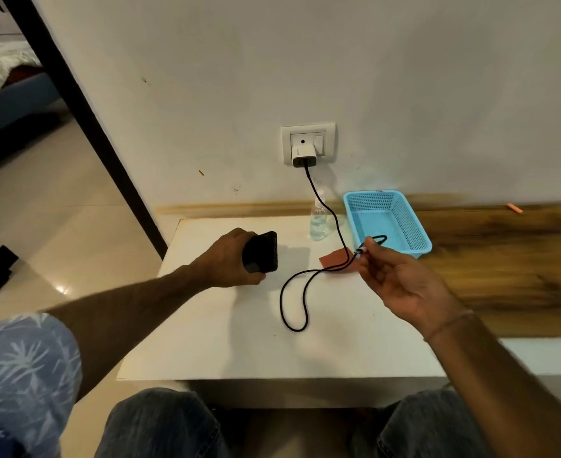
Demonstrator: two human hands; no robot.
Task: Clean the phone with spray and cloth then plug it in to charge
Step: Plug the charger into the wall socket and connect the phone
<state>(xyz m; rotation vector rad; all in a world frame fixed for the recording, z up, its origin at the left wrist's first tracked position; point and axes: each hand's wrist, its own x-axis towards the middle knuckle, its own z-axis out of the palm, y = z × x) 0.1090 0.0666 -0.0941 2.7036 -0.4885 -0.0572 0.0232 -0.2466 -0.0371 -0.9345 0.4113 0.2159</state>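
My left hand [231, 259] grips a black phone [262, 252], held up on edge above the left part of the white table [239, 342]. My right hand [401, 279] pinches the free end of the black charging cable [292, 292] just in front of the blue basket. The cable runs from a white charger [303, 156] plugged into the wall socket [308, 142], loops across the table and rises to my fingers. A clear spray bottle [318, 219] stands near the wall. A reddish-brown cloth [336, 259] lies flat under the cable, partly hidden by my right hand.
A blue plastic basket [388, 223] sits at the table's back right, against the wall. A wooden surface [503, 259] extends to the right. Tiled floor and a dark door frame [84, 127] are on the left. My knees are below the table's front edge.
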